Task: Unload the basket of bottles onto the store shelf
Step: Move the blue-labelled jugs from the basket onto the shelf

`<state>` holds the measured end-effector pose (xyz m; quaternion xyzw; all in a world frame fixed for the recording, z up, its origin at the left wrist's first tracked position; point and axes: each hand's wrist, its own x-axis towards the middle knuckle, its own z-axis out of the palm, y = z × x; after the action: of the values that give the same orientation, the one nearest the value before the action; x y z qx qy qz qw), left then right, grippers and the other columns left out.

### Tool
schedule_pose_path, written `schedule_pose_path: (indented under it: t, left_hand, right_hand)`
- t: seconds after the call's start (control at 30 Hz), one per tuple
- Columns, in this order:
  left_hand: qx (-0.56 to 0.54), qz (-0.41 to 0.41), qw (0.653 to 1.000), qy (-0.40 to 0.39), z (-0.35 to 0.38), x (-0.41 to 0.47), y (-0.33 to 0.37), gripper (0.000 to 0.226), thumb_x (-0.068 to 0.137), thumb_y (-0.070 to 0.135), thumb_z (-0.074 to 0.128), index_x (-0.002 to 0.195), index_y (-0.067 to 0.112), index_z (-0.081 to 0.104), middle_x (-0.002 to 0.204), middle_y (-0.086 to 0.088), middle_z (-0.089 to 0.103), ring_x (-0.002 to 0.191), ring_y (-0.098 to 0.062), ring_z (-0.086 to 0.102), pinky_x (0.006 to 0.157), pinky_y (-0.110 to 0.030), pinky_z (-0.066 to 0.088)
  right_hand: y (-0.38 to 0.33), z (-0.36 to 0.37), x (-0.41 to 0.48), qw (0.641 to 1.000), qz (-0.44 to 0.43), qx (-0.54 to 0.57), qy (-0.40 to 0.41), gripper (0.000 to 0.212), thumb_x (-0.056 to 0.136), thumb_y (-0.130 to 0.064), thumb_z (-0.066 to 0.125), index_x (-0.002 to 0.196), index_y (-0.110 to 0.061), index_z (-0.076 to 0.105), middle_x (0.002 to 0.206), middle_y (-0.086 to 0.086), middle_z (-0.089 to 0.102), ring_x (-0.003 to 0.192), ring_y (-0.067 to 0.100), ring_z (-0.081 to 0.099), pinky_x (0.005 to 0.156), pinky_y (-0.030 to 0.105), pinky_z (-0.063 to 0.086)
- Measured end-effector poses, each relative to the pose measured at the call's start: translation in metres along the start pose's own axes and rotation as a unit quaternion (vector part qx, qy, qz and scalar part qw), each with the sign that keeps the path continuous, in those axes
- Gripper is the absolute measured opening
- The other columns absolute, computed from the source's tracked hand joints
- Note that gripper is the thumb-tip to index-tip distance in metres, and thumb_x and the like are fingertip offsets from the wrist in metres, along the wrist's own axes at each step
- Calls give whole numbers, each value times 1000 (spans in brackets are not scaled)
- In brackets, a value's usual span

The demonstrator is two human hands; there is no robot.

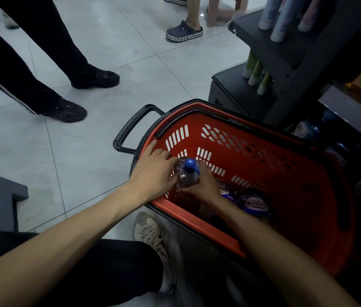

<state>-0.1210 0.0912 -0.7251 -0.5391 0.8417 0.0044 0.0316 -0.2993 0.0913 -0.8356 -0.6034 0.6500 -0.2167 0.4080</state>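
A red shopping basket with a black handle stands on the tiled floor beside a dark store shelf. A clear bottle with a blue pump cap is upright at the basket's near-left corner. My right hand grips its lower body. My left hand rests against its left side, fingers spread over the basket rim. More bottles with blue and white labels lie in the basket bottom, partly hidden by my right arm. Similar blue bottles sit on the shelf's low level.
Two people stand close: black trousers and shoes to the left, a clog sandal at the back. Upper shelf levels hold tubes and green bottles. My own shoe is by the basket. A grey shelf corner is at left.
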Motion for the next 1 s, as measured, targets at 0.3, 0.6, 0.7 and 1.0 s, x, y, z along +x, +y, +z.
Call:
schedule_pose_path:
  t: [0.3, 0.6, 0.7, 1.0]
  left_hand:
    - [-11, 4, 1000, 20, -1, -1, 0, 52, 95, 51, 48, 133, 22, 67, 125, -3, 71, 125, -23, 60, 129, -49, 15]
    - [-57, -5, 997, 60, -2, -1, 0, 64, 95, 45, 57, 152, 17, 48, 133, -6, 67, 130, -25, 58, 127, -46, 22]
    - [-100, -14, 993, 63, -7, -1, 0, 66, 94, 41, 62, 154, 18, 44, 137, -6, 65, 132, -25, 57, 126, -44, 24]
    - [-540, -108, 833, 49, -60, 12, 20, 67, 86, 67, 65, 143, 33, 56, 131, 12, 66, 122, -6, 62, 110, -43, 50]
  right_hand:
    - [7, -18, 3, 994, 60, 95, 4, 89, 61, -18, 96, 138, -20, 52, 124, 1, 67, 112, 20, 65, 97, 42, 56]
    - [-33, -80, -16, 982, 9, 183, 48, 92, 53, -26, 100, 135, -21, 58, 122, -3, 68, 113, 17, 66, 95, 34, 55]
    - [-57, -111, -25, 975, -20, 210, 70, 88, 56, -19, 100, 133, -20, 59, 122, -3, 69, 110, 16, 69, 90, 33, 59]
    - [-113, -187, -59, 929, -57, 342, 131, 74, 67, -7, 92, 132, -12, 58, 116, 5, 73, 95, 17, 76, 72, 24, 60]
